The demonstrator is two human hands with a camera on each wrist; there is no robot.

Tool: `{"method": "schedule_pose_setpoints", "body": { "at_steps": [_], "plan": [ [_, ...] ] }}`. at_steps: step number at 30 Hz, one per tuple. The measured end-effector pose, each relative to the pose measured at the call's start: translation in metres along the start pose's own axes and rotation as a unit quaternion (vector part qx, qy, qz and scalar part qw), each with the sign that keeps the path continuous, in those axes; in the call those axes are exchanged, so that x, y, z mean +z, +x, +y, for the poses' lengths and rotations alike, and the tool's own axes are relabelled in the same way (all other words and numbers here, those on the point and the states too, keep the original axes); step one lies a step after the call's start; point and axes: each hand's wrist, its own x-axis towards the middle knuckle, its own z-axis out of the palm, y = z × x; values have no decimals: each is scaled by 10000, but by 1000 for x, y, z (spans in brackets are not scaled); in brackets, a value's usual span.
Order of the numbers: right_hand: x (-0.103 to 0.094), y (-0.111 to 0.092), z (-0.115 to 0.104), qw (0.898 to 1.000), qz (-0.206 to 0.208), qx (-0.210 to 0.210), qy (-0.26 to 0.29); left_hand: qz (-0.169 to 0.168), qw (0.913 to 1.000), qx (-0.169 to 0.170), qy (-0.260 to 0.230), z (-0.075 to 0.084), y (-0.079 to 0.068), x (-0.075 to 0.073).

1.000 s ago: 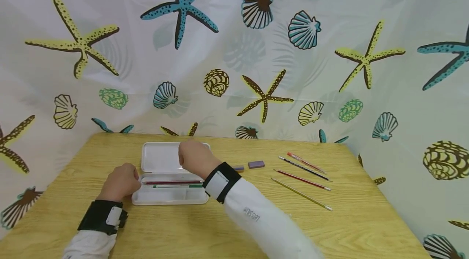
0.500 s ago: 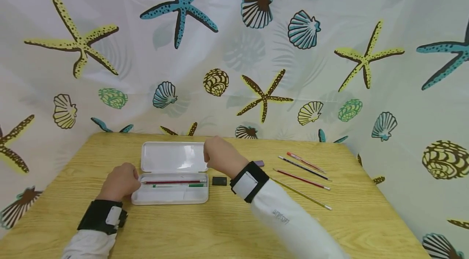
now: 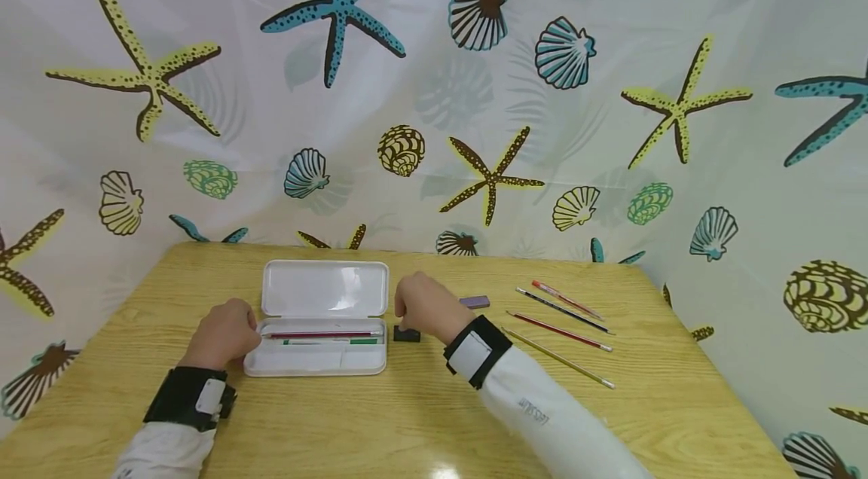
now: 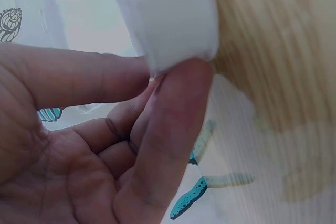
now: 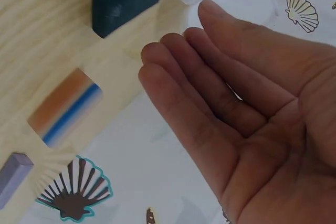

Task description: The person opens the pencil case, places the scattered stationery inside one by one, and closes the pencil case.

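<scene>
An open white pencil case [image 3: 325, 287] lies on the table with its lid folded back. Inside its tray are a dark red pencil [image 3: 322, 334] and a green-and-white stick [image 3: 363, 342]. At the case's left end, my left hand [image 3: 222, 332] pinches the corner between thumb and forefinger, as the left wrist view shows on the white case wall [image 4: 176, 19]. My right hand [image 3: 427, 306] hovers right of the case, beside a black eraser [image 3: 407, 334], fingers loosely bent and holding nothing. An orange-and-blue eraser [image 5: 65, 106] appears in the right wrist view; in the head view the hand hides it.
A purple eraser [image 3: 474, 302] lies beyond the right wrist. Farther right on the wooden table [image 3: 380, 426] are an orange-red pen [image 3: 566, 300], a dark pencil [image 3: 563, 310], a red pencil [image 3: 559, 332] and a yellow pencil [image 3: 557, 358]. A patterned cloth [image 3: 420, 102] hangs behind.
My right hand has moved right, from over the case to beside it, then slightly closer to me near the black eraser. The left hand stays at the case's corner.
</scene>
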Motion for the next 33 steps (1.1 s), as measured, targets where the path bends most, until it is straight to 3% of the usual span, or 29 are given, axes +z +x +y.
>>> {"method": "schedule_pose_setpoints", "body": {
  "at_steps": [7,15,23,33],
  "plan": [
    [12,2,5,9999,-87,-119,-60,53,10000,56,30,2,0,-1],
    [21,3,8,9999,-129,100,-17,80,9999,60,66,4,0,-1],
    [25,4,7,9999,-60,42,100,82,9999,13,112,3,0,0],
    [34,6,8,9999,58,-11,-159,102,9999,40,116,1,0,2]
  ]
}}
